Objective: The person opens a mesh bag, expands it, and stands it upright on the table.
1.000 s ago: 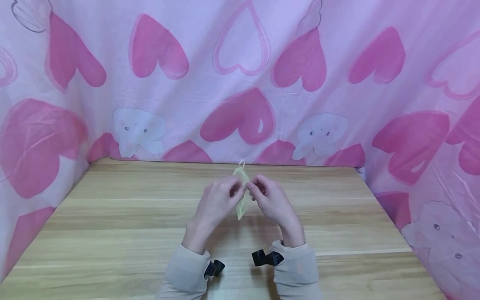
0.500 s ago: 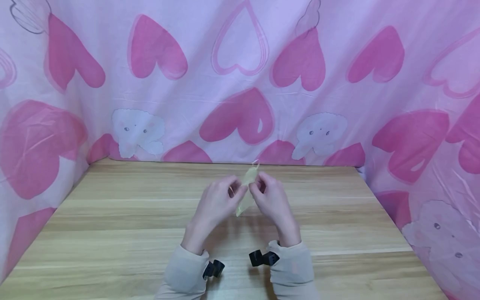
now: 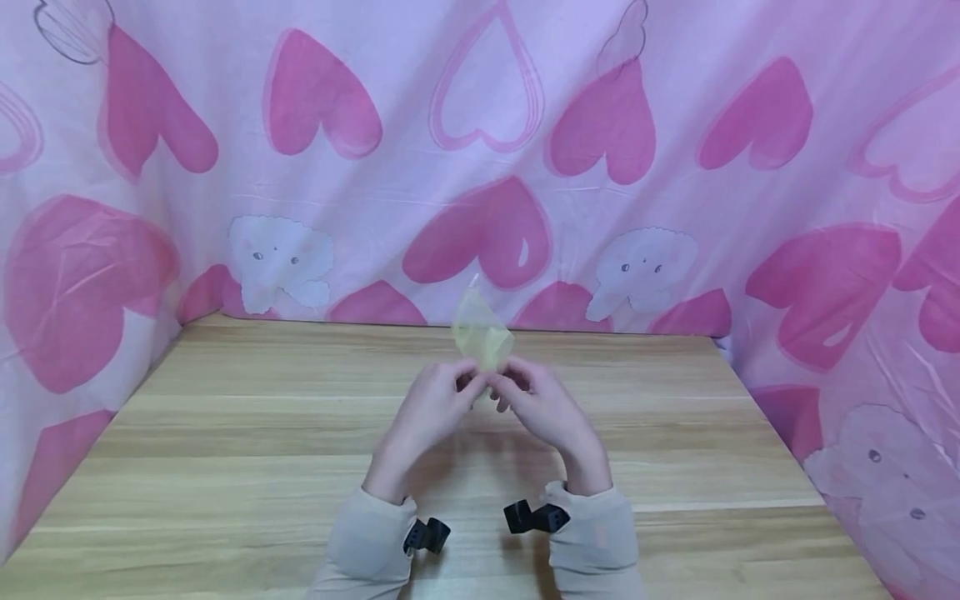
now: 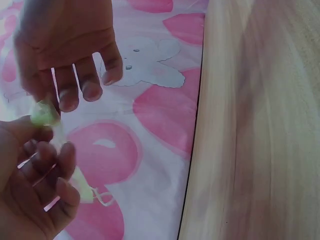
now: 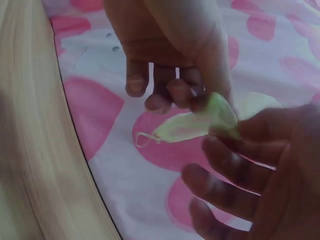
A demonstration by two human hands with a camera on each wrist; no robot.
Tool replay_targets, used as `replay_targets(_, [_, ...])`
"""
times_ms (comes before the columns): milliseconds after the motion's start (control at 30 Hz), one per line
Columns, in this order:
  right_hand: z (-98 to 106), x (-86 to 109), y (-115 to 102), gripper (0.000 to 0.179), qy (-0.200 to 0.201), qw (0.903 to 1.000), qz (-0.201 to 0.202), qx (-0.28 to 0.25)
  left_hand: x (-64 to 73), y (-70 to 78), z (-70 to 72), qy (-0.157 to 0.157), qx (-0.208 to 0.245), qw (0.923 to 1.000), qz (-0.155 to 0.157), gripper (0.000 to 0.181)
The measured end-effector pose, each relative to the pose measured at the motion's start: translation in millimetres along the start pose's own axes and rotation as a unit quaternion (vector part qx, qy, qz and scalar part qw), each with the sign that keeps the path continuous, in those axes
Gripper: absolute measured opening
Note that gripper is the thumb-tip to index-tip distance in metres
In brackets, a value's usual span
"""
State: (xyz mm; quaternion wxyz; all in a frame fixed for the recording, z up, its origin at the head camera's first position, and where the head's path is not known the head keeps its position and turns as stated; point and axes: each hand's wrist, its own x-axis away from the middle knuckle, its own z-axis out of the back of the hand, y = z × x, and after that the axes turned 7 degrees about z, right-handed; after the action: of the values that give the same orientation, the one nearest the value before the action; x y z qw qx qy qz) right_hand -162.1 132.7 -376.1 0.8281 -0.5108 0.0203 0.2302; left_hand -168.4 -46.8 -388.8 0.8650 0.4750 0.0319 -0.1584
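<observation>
A small sheer pale yellow drawstring pouch stands up above both hands, over the far middle of the table. My left hand pinches its near end between thumb and forefinger. The right hand pinches the same end, the two thumbs almost meeting. In the right wrist view the thin cloth of the pouch stretches away from the fingertips, with a thin string loop at its far end. That string loop also shows in the left wrist view. The pinched edge is mostly hidden by fingers.
A light wood-grain table lies under the hands. Pink curtain printed with hearts and white animals hangs behind and at both sides. Black wrist cameras sit on the light sleeves.
The pouch has swung from hanging slanted between the hands to pointing up and away above them. The right hand has shifted its hold to the near end, beside the left.
</observation>
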Motion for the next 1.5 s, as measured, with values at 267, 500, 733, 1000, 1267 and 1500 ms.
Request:
replay_targets(267, [-3.1,-4.4,-1.7,0.017,0.061,0.9978,-0.003,0.027,-2.0,-3.2,-2.4,0.075,0.031,0.9967,0.005,0.04])
replay_targets(500, [-4.9,-6.0,-0.8,0.02,0.073,0.9962,0.024,0.042,-1.7,-3.2,1.1,-0.019,0.089,0.9954,0.033,0.019])
replay_targets(733, [-6.1,-6.4,-3.1,0.025,0.064,0.9959,0.018,0.062,-2.3,-0.6,0.9,0.066,0.044,0.9964,0.03,0.013])
replay_targets(1000, [-7.6,-6.8,-4.4,0.024,0.071,0.9944,0.024,0.075,-2.0,0.0,-8.2,0.178,-0.145,0.9726,-0.039,0.016])
replay_targets(1267, [-4.8,-2.5,1.6,0.019,0.077,0.9965,-0.013,0.03,-4.2,-1.5,-13.8,0.141,-0.058,0.9879,-0.026,0.016])
replay_targets(1500, [-4.6,-0.4,3.0,0.018,0.005,0.9968,-0.079,-0.008,-3.5,-0.2,-16.0,0.107,0.016,0.994,-0.018,0.019])
